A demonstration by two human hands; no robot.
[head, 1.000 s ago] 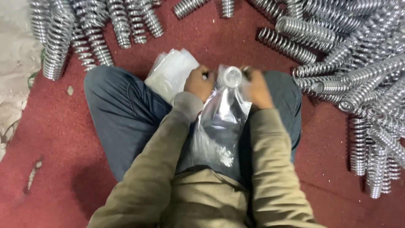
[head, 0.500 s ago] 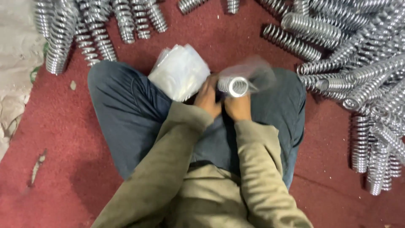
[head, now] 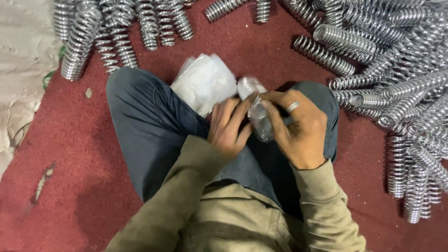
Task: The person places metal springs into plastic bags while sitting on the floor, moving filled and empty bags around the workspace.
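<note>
I sit cross-legged on a red carpet. Between my hands is a metal spring wrapped in a clear plastic bag (head: 255, 112), held over my lap. My left hand (head: 229, 126) presses against its left side with fingers stretched along it. My right hand (head: 298, 128), with a ring on one finger, grips it from the right. A stack of clear plastic bags (head: 204, 83) rests on my left knee, just left of the wrapped spring.
Several shiny coil springs lie in a row at the upper left (head: 112, 32). A large heap of springs (head: 401, 88) fills the right side. A pale floor patch (head: 18, 70) borders the red carpet (head: 70, 177) at the left.
The long hanging bag has been gathered and rolled tight around the spring. Both hands shifted from holding the bag's mouth to wrapping the bundle, which now lies more on its side.
</note>
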